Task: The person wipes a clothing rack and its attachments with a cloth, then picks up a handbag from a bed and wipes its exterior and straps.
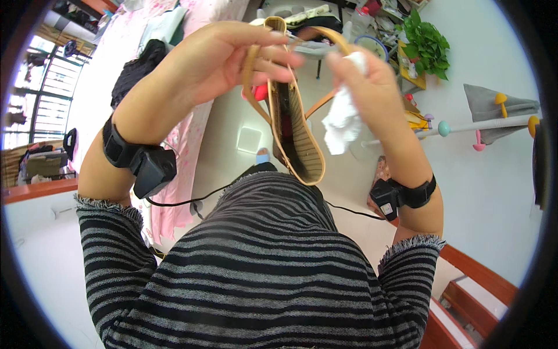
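An upright handbag (311,159) with a striped lining and tan edges hangs before me, its mouth facing up. My left hand (244,61) is through one tan leather handle (249,74), palm up with the fingers spread and blurred over the bag's opening. My right hand (364,78) grips the other tan strap (333,37) between thumb and fingers and also holds a crumpled white cloth or tissue (343,124), which hangs below it. A red object (261,92) shows beside the bag under my left hand; what it is cannot be told.
A bed with a pink floral sheet (183,174) stands at left, with a black garment (135,70) on it. Ahead is a cluttered table (311,50). At right are a green potted plant (425,46) and a white coat rack (479,124) with coloured knobs. Black cables run beside my waist.
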`<state>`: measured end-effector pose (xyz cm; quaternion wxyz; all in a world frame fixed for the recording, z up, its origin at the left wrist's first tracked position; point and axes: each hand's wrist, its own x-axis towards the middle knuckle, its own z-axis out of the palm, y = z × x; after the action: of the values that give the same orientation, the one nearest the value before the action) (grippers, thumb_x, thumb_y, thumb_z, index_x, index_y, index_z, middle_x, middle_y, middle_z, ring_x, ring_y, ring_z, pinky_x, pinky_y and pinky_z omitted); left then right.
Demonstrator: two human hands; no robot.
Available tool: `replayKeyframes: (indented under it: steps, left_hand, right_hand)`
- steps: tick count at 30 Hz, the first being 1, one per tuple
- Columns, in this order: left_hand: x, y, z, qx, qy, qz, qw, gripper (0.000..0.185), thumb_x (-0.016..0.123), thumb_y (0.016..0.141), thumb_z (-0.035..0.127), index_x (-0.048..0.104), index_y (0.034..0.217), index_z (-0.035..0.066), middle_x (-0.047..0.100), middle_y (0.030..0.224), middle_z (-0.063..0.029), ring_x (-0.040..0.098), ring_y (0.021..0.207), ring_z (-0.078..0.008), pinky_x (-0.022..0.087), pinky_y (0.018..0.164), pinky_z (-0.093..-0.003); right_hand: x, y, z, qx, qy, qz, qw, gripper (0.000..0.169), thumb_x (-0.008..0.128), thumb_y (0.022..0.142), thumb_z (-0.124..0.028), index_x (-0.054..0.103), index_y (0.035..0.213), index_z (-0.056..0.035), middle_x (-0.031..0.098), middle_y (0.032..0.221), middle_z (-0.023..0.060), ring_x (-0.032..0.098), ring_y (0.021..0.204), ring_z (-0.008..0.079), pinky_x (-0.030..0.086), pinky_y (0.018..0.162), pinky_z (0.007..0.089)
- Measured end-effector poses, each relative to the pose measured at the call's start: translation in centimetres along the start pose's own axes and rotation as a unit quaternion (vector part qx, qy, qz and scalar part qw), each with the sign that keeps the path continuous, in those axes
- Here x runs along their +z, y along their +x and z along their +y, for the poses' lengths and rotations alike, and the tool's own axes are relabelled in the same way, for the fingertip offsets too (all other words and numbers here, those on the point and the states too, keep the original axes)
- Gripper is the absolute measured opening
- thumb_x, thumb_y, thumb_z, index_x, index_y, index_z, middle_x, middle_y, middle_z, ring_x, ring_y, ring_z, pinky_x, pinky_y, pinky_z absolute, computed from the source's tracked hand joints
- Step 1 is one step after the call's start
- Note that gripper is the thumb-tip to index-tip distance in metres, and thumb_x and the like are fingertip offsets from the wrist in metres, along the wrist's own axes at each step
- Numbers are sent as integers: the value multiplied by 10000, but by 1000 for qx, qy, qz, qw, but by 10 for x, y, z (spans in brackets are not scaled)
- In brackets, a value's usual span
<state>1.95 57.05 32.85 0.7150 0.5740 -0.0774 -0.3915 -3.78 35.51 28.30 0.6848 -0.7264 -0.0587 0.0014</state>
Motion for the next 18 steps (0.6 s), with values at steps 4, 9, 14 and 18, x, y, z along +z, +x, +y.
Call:
replayKeyframes:
  steps: [4, 9, 14, 18]
  left_hand:
    - [-71, 21, -8, -18, -45, 122, 991, 218, 495, 886, 137, 559, 978, -50, 306, 590, 74, 277, 486, -27, 235, 430, -176]
    - [-149, 49, -18, -33, -108, 84, 990, 189, 510, 886, 161, 578, 903, -14, 380, 574, 75, 313, 473, -24, 255, 422, -168]
    - [-109, 94, -20, -78, -96, -105, 987, 268, 486, 888, 235, 606, 929, -2, 606, 702, 1, 528, 588, -85, 417, 550, -204]
    - [-38, 127, -32, -124, -132, -243, 953, 373, 402, 929, 255, 505, 1128, -42, 589, 1070, -156, 576, 979, -212, 446, 864, -313]
  right_hand:
    - [-56, -4, 19, 13, 6, 187, 982, 221, 592, 842, -254, 525, 692, -105, 460, 604, -49, 393, 534, 26, 297, 486, 187]
    - [-95, -27, 26, 16, 12, 322, 947, 192, 573, 849, -232, 554, 743, -73, 456, 583, -27, 409, 518, 45, 309, 482, 196]
    - [-55, -19, 19, 48, -73, 319, 944, 167, 516, 884, -187, 573, 807, -51, 507, 612, -1, 453, 535, 56, 347, 489, 197]
    - [-9, -1, 24, 57, -24, 248, 967, 95, 544, 868, -158, 566, 860, -65, 516, 614, 4, 495, 563, 61, 397, 508, 222]
